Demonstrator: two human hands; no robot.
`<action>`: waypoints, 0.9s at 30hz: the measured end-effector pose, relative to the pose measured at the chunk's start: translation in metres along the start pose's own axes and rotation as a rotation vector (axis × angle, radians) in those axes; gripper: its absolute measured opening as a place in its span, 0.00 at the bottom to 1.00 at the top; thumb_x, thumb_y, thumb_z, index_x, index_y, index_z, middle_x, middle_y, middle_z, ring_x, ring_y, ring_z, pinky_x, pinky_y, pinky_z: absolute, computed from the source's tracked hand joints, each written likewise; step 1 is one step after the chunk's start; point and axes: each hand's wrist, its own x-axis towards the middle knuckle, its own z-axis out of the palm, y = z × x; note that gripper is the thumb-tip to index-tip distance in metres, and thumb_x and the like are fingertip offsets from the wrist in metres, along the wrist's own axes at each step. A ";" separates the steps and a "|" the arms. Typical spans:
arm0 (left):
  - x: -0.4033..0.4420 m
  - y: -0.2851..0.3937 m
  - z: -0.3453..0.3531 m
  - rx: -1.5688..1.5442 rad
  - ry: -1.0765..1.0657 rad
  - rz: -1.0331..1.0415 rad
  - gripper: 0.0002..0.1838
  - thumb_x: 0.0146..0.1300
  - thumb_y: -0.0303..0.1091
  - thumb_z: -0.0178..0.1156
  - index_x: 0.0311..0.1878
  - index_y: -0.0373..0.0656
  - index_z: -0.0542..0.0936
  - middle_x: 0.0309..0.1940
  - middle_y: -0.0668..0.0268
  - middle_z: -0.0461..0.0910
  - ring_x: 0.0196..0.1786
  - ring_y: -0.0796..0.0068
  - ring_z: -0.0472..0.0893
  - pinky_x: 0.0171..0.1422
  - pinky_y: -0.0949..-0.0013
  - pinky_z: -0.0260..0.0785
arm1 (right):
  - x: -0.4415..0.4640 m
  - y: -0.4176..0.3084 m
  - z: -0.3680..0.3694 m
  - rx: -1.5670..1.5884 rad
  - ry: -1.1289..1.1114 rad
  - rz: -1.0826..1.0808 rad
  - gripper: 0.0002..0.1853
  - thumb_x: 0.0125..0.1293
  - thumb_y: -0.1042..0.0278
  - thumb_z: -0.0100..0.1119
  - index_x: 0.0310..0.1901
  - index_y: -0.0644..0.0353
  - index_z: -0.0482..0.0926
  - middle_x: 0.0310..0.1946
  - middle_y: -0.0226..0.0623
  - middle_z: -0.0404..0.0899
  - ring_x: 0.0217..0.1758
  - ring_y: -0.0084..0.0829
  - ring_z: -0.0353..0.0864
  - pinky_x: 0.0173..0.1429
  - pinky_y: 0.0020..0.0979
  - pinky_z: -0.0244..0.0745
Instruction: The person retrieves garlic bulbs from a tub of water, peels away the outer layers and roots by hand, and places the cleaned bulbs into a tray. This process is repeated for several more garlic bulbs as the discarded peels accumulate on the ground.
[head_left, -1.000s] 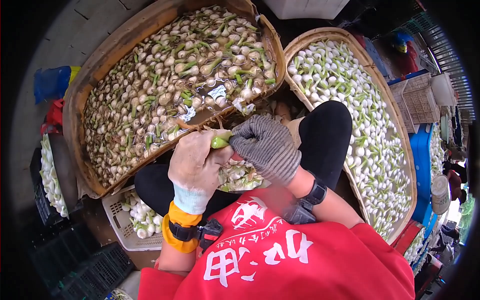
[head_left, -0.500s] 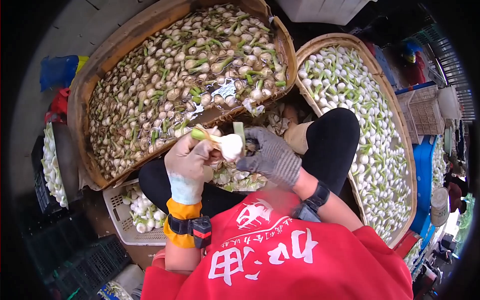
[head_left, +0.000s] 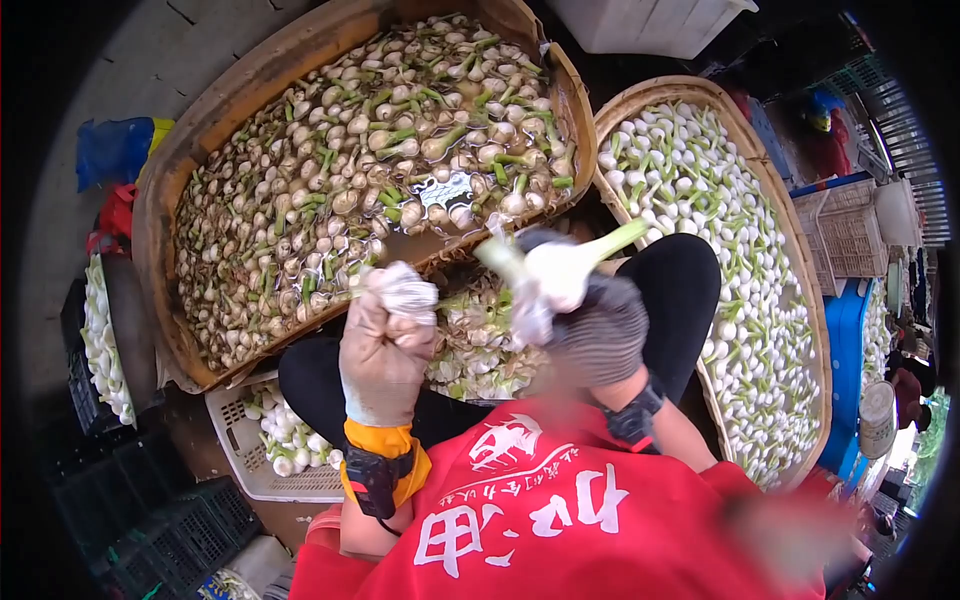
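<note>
My right hand [head_left: 600, 335], in a grey striped glove and blurred by motion, is closed on a white garlic bulb [head_left: 560, 275]. Its green stem points up and to the right. Beside the bulb is a pale greenish flat strip [head_left: 503, 258], too smeared to name, with whitish papery skin [head_left: 530, 315] hanging below it. To the left, my left hand [head_left: 385, 350] wears a pale glove and is closed, with something whitish and crumpled at its fingertips that I cannot make out. Under both hands lies a heap of garlic peelings [head_left: 478, 345] between my legs.
A large brown tub [head_left: 158, 225] of unpeeled garlic in water stands ahead. At right is a tan tub [head_left: 603, 115] of peeled white garlic. A white crate [head_left: 290, 490] with more bulbs sits at lower left. Other crates [head_left: 845, 230] stand farther right.
The garlic bulb was in my left hand's hold by its stem; now it is in my right hand, its stem turned to the right. My hands have moved apart.
</note>
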 end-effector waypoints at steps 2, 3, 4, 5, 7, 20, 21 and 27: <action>0.001 0.011 -0.004 0.263 -0.014 0.115 0.14 0.76 0.40 0.50 0.55 0.41 0.72 0.39 0.67 0.78 0.34 0.83 0.73 0.34 0.78 0.65 | 0.013 -0.039 -0.016 0.053 -0.043 -0.340 0.17 0.62 0.68 0.52 0.53 0.63 0.75 0.43 0.40 0.76 0.41 0.33 0.77 0.49 0.31 0.75; 0.001 0.015 -0.002 0.790 0.004 0.076 0.12 0.75 0.39 0.52 0.51 0.40 0.76 0.34 0.68 0.79 0.34 0.83 0.77 0.34 0.77 0.70 | 0.021 -0.068 -0.026 0.144 -0.074 -0.474 0.16 0.69 0.58 0.51 0.48 0.61 0.76 0.41 0.38 0.76 0.40 0.32 0.75 0.51 0.30 0.74; 0.003 0.013 -0.009 1.139 -0.025 -0.117 0.16 0.73 0.44 0.54 0.48 0.40 0.79 0.33 0.64 0.81 0.33 0.80 0.78 0.35 0.77 0.70 | 0.020 -0.083 -0.023 0.127 0.016 -0.612 0.29 0.70 0.51 0.55 0.61 0.69 0.69 0.46 0.40 0.77 0.47 0.31 0.76 0.54 0.30 0.73; 0.004 0.008 -0.022 1.483 -0.055 -0.323 0.19 0.72 0.49 0.55 0.44 0.41 0.82 0.31 0.61 0.83 0.33 0.78 0.80 0.36 0.76 0.70 | 0.028 -0.107 -0.050 0.113 -0.084 -0.629 0.29 0.71 0.51 0.55 0.60 0.71 0.70 0.45 0.40 0.76 0.47 0.32 0.76 0.55 0.30 0.73; 0.006 0.005 -0.058 2.289 -0.535 0.007 0.19 0.65 0.50 0.63 0.46 0.42 0.83 0.31 0.59 0.82 0.36 0.73 0.82 0.41 0.74 0.73 | 0.038 -0.118 -0.075 0.047 -0.062 -0.494 0.24 0.72 0.56 0.55 0.58 0.70 0.72 0.45 0.39 0.77 0.47 0.34 0.77 0.54 0.34 0.75; 0.265 -0.013 -0.086 1.778 0.328 -0.575 0.24 0.67 0.47 0.58 0.55 0.36 0.75 0.32 0.58 0.80 0.23 0.66 0.80 0.24 0.64 0.75 | 0.002 0.004 -0.133 -2.079 -0.144 0.299 0.24 0.69 0.44 0.51 0.51 0.56 0.81 0.46 0.45 0.83 0.50 0.47 0.81 0.55 0.44 0.74; 0.284 -0.026 -0.123 1.879 0.368 -0.624 0.27 0.65 0.49 0.60 0.55 0.35 0.75 0.33 0.57 0.81 0.24 0.63 0.81 0.26 0.63 0.76 | 0.009 -0.009 -0.112 -2.173 -0.148 0.346 0.22 0.70 0.46 0.49 0.46 0.57 0.83 0.43 0.45 0.83 0.48 0.46 0.81 0.53 0.44 0.74; 0.257 -0.024 -0.139 1.342 0.262 -0.855 0.31 0.70 0.64 0.49 0.45 0.38 0.78 0.30 0.64 0.80 0.23 0.73 0.78 0.23 0.71 0.69 | 0.018 -0.014 -0.106 -2.119 -0.095 -0.057 0.15 0.69 0.55 0.53 0.42 0.57 0.83 0.37 0.44 0.82 0.43 0.46 0.81 0.49 0.43 0.75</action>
